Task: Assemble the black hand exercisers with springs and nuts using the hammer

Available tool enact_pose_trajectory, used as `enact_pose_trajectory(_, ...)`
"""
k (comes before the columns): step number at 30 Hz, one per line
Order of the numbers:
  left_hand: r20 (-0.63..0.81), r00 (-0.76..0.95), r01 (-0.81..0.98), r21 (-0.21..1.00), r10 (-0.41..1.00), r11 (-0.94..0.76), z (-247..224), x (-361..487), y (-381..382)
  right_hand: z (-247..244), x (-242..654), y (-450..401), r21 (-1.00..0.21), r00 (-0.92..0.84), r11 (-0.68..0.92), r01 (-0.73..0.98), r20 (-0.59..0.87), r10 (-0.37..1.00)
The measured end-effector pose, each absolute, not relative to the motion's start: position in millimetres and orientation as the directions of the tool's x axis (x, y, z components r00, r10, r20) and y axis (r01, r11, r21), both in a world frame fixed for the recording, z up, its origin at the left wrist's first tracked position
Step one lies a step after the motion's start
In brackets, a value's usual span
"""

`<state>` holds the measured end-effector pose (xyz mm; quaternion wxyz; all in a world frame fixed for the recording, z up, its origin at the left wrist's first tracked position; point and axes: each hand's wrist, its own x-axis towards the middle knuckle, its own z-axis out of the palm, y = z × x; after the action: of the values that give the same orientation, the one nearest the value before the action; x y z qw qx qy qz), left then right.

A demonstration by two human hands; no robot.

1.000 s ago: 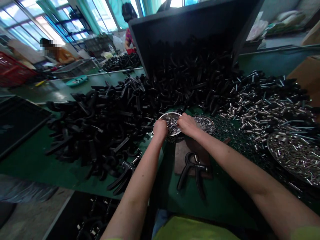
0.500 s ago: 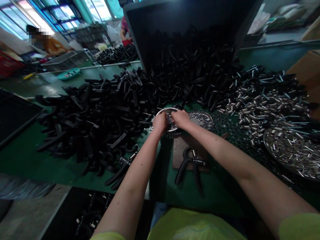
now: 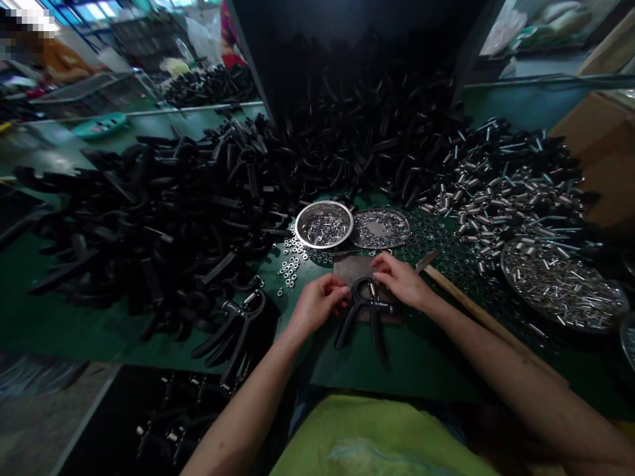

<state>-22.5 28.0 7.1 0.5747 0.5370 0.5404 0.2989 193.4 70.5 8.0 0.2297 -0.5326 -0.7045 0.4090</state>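
Note:
A black hand grip exerciser [image 3: 376, 334] with a coiled metal spring lies on a flat brown plate [image 3: 342, 264], its handles toward me. By its left side is my left hand [image 3: 317, 303], thumb and fingers pinched together; whatever they hold is too small to make out. My right hand [image 3: 401, 279] hovers over the plate at the exerciser's upper right, fingers curled in and closed, their contents hidden. Beyond the hands, a round steel bowl [image 3: 296, 231] holds small shiny nuts or rings. An oval metal tray [image 3: 407, 231] with similar small parts adjoins it.
Black handles [image 3: 198, 218] are heaped left and behind. Springs and bolts [image 3: 496, 198] lie at right near a tray of metal pins [image 3: 565, 284]. A wooden-handled hammer [image 3: 476, 307] rests under my right forearm. More exercisers [image 3: 243, 324] lie at left. A person sits at far left.
Both hands have come out of the steel bowl and moved back toward me, down to the two sides of the exerciser. The view has shifted slightly; the hammer now shows.

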Motion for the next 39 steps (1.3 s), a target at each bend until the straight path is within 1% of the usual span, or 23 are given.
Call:
enact_pose_trajectory(3, -0.289, 0.209, 0.235, 0.942, 0.934, 0.239, 1, -17, 16, 10, 189, 71, -0.771, -0.347, 0.15, 0.619, -0.097, 0.933)
enact_pose_trajectory(5, -0.252, 0.188, 0.31, 0.932, 0.949, 0.186, 1, -12, 14, 14, 185, 71, -0.696, -0.374, 0.219, 0.683, -0.077, 0.924)
enact_pose_trajectory(7, -0.166, 0.171, 0.441, 0.894, 0.971, 0.075, 3, -7, 13, 18, 181, 66, -0.557, -0.422, 0.335, 0.76, -0.032, 0.906)
enact_pose_trajectory(10, -0.024, 0.194, 0.616, 0.781, 0.981, -0.102, 6, 1, 14, 22, 173, 57, -0.302, -0.523, 0.495, 0.814, -0.011, 0.853)
enact_pose_trajectory(11, 0.003, 0.215, 0.65, 0.746, 0.977, -0.145, 7, 3, 15, 22, 172, 55, -0.253, -0.543, 0.521, 0.815, -0.023, 0.839)
enact_pose_trajectory(13, 0.025, 0.263, 0.692, 0.692, 0.964, -0.207, 6, 7, 16, 23, 174, 53, -0.23, -0.552, 0.533, 0.814, -0.026, 0.833)
enact_pose_trajectory(15, 0.035, 0.296, 0.723, 0.645, 0.954, -0.248, 5, 9, 16, 23, 185, 52, -0.245, -0.529, 0.516, 0.821, 0.016, 0.848)
enact_pose_trajectory(17, 0.042, 0.319, 0.758, 0.589, 0.947, -0.281, 4, 10, 16, 23, 206, 49, -0.215, -0.465, 0.467, 0.858, 0.061, 0.883)
enact_pose_trajectory(19, 0.053, 0.345, 0.802, 0.502, 0.937, -0.324, 4, 11, 14, 22, 234, 42, -0.111, -0.338, 0.345, 0.932, 0.078, 0.938)
enact_pose_trajectory(22, 0.073, 0.427, 0.837, 0.345, 0.901, -0.425, 6, 13, 11, 13, 274, 28, 0.083, -0.11, 0.107, 0.991, 0.041, 0.993)
enact_pose_trajectory(23, 0.081, 0.455, 0.833, 0.314, 0.887, -0.456, 6, 14, 9, 9, 283, 24, 0.123, -0.061, 0.058, 0.991, 0.017, 0.998)
enact_pose_trajectory(24, 0.094, 0.472, 0.823, 0.309, 0.877, -0.476, 5, 14, 7, 5, 290, 21, 0.147, -0.027, 0.028, 0.989, -0.006, 1.0)
enact_pose_trajectory(25, 0.114, 0.471, 0.812, 0.331, 0.875, -0.48, 4, 14, 6, 3, 293, 18, 0.156, -0.003, 0.006, 0.988, -0.021, 1.0)
enact_pose_trajectory(27, 0.165, 0.414, 0.786, 0.431, 0.895, -0.443, -2, 13, 2, 3, 293, 16, 0.129, 0.042, -0.039, 0.991, -0.022, 0.999)
enact_pose_trajectory(28, 0.183, 0.375, 0.768, 0.487, 0.909, -0.416, -5, 12, 1, 7, 289, 16, 0.088, 0.057, -0.055, 0.995, -0.019, 0.998)
enact_pose_trajectory(29, 0.195, 0.342, 0.75, 0.533, 0.919, -0.392, -8, 11, -1, 13, 283, 15, 0.019, 0.056, -0.056, 0.998, -0.018, 0.998)
enact_pose_trajectory(30, 0.2, 0.316, 0.736, 0.566, 0.927, -0.373, -10, 11, -3, 20, 276, 15, -0.082, 0.034, -0.035, 0.996, -0.017, 0.999)
enact_pose_trajectory(32, 0.199, 0.29, 0.726, 0.592, 0.936, -0.351, -12, 9, -5, 37, 259, 12, -0.328, -0.057, 0.055, 0.943, 0.002, 0.998)
enact_pose_trajectory(33, 0.193, 0.283, 0.732, 0.589, 0.939, -0.342, -11, 9, -7, 44, 250, 10, -0.433, -0.104, 0.104, 0.895, 0.023, 0.994)
enact_pose_trajectory(34, 0.181, 0.279, 0.748, 0.575, 0.943, -0.331, -9, 9, -8, 48, 242, 8, -0.505, -0.148, 0.146, 0.851, 0.036, 0.988)
enact_pose_trajectory(35, 0.162, 0.278, 0.772, 0.549, 0.947, -0.321, -6, 9, -9, 50, 235, 6, -0.54, -0.185, 0.171, 0.824, 0.028, 0.982)
enact_pose_trajectory(37, 0.11, 0.279, 0.829, 0.473, 0.954, -0.297, 0, 10, -11, 45, 227, 3, -0.543, -0.225, 0.166, 0.824, -0.045, 0.973)
enact_pose_trajectory(39, 0.058, 0.282, 0.87, 0.405, 0.958, -0.281, 4, 11, -13, 34, 228, 1, -0.559, -0.217, 0.113, 0.822, -0.124, 0.968)
